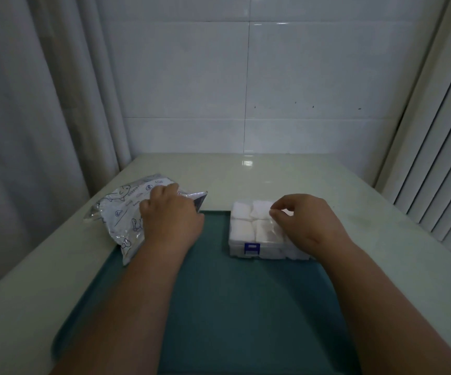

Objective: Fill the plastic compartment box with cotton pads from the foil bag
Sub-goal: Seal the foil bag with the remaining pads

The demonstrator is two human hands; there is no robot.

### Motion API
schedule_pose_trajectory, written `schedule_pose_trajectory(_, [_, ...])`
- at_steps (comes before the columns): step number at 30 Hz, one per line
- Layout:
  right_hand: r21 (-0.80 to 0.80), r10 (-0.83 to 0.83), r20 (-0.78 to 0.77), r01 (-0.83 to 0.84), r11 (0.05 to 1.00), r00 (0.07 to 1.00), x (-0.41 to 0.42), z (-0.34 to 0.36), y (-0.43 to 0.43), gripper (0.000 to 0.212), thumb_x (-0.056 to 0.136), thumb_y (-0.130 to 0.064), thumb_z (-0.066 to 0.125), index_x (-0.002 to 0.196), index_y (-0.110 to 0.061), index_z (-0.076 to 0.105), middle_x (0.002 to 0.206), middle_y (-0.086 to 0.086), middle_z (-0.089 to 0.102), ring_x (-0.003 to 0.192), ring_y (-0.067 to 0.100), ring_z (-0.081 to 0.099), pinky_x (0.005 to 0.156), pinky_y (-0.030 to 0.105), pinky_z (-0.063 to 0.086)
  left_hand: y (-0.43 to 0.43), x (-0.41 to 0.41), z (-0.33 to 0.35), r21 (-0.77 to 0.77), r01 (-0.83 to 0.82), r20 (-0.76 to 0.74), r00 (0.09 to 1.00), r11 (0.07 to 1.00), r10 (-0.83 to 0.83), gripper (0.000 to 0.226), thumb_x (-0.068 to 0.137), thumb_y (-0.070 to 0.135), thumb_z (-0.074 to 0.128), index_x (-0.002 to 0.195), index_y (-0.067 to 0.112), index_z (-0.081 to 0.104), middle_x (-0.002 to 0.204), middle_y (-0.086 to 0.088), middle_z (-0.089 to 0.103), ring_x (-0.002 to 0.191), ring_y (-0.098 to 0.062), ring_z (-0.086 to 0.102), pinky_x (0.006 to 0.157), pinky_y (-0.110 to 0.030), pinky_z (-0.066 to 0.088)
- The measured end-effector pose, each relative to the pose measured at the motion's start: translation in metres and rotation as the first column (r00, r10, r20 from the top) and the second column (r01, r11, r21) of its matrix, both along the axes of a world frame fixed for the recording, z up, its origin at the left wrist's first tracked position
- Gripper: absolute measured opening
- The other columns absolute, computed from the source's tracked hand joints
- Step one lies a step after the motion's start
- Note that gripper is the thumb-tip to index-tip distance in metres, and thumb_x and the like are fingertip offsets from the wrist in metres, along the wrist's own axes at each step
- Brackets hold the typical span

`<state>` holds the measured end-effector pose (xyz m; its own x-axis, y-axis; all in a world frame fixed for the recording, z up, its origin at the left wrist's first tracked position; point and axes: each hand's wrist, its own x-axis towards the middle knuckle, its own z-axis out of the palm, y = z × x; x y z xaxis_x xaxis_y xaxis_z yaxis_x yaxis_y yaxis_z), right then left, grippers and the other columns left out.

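The foil bag [121,212], silvery white with blue drawings, lies on the table's left, its open mouth facing right. My left hand [168,216] rests on top of the bag and presses it down, fingers curled over its upper edge. The clear plastic compartment box [248,234] with a blue latch stands on the green tray, with white cotton pads [241,212] showing in its compartments. My right hand [305,223] hovers over the box's right side. Its thumb and forefinger are pinched together at the box's top. Whether they hold a pad or the lid edge I cannot tell.
A dark green tray [219,293] covers the near middle of the pale table [246,174]. A white tiled wall stands behind, a curtain hangs at the left, and vertical blinds [440,171] at the right.
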<state>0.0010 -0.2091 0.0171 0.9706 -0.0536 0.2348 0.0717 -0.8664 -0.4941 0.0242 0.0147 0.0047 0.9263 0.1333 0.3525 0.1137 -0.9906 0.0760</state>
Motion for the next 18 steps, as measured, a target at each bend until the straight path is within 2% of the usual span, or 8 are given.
schedule_pose_trajectory(2, [0.013,0.012,0.015,-0.013,1.0,1.0,-0.001,-0.001,0.001,0.019,0.093,-0.037,0.055,0.103,-0.032,0.07,0.112,-0.007,0.069,0.101,0.013,0.062,0.08,0.024,0.044,0.0,0.001,-0.006,-0.004,-0.061,-0.167,0.984,0.998,0.059,0.047,0.091,0.05,0.053,0.125,0.018,0.06,0.135,-0.003,0.052,0.126,-0.026,0.043,0.102,-0.043,0.032])
schedule_pose_trajectory(4, [0.033,0.012,0.034,-0.013,0.999,0.999,-0.002,-0.001,0.002,0.019,0.093,-0.036,0.055,0.104,-0.032,0.07,0.113,-0.008,0.069,0.101,0.012,0.062,0.081,0.024,0.044,0.004,0.005,-0.01,-0.109,-0.076,-0.173,0.983,0.991,0.057,0.046,0.09,0.049,0.055,0.12,0.014,0.061,0.122,-0.005,0.06,0.115,-0.027,0.053,0.098,-0.041,0.037])
schedule_pose_trajectory(6, [0.08,0.005,0.075,-0.011,0.997,0.997,-0.003,0.0,0.003,0.02,0.093,-0.033,0.055,0.107,-0.031,0.07,0.113,-0.009,0.068,0.102,0.011,0.061,0.083,0.023,0.043,0.004,0.009,-0.01,-0.299,0.071,0.05,0.997,0.952,-0.058,0.048,0.083,0.044,0.069,0.117,0.011,0.063,0.121,-0.007,0.062,0.11,-0.028,0.057,0.094,-0.037,0.044])
schedule_pose_trajectory(8, [0.136,-0.004,0.129,-0.013,0.991,0.992,-0.003,0.001,0.003,0.025,0.093,-0.029,0.058,0.116,-0.029,0.067,0.116,-0.01,0.066,0.104,0.008,0.06,0.085,0.02,0.039,-0.006,0.003,-0.004,-0.363,0.331,0.307,0.925,0.871,-0.224,0.05,0.076,0.028,0.079,0.118,0.008,0.064,0.125,-0.008,0.062,0.112,-0.027,0.057,0.094,-0.026,0.04])
schedule_pose_trajectory(11, [0.2,0.012,0.204,-0.053,0.978,0.979,0.0,-0.001,0.002,0.054,0.089,-0.02,0.066,0.137,-0.034,0.046,0.128,-0.01,0.056,0.107,0.005,0.055,0.088,0.021,0.04,-0.029,-0.008,0.003,-0.196,0.54,0.497,0.774,0.819,-0.392,0.047,0.072,0.003,0.075,0.118,0.008,0.067,0.121,-0.008,0.064,0.11,-0.027,0.059,0.095,-0.026,0.042])
schedule_pose_trajectory(14, [0.202,-0.007,0.267,-0.049,0.978,0.964,0.002,-0.002,0.002,0.086,0.083,-0.019,0.074,0.145,-0.046,0.021,0.145,-0.007,0.037,0.121,0.01,0.048,0.099,0.033,0.044,-0.035,-0.009,0.001,-0.034,0.644,0.552,0.65,0.765,-0.522,0.049,0.065,-0.009,0.064,0.11,0.008,0.073,0.112,-0.007,0.069,0.104,-0.025,0.063,0.094,-0.029,0.046])
schedule_pose_trajectory(16, [0.17,-0.017,0.306,-0.037,0.985,0.952,0.002,-0.001,0.002,0.09,0.081,-0.02,0.076,0.146,-0.048,0.02,0.151,-0.006,0.028,0.131,0.016,0.041,0.106,0.034,0.037,-0.032,-0.008,0.0,0.018,0.688,0.522,0.613,0.726,-0.594,0.049,0.063,-0.005,0.059,0.107,0.01,0.074,0.11,-0.004,0.07,0.102,-0.023,0.063,0.092,-0.028,0.047])
schedule_pose_trajectory(18, [0.095,-0.011,0.344,-0.023,0.995,0.939,0.002,0.0,0.001,0.074,0.081,-0.022,0.076,0.141,-0.043,0.038,0.152,-0.003,0.028,0.134,0.02,0.034,0.105,0.03,0.029,-0.032,-0.011,0.002,0.044,0.718,0.475,0.596,0.694,-0.647,0.048,0.063,0.001,0.056,0.106,0.011,0.074,0.108,-0.003,0.07,0.099,-0.021,0.063,0.091,-0.024,0.044])
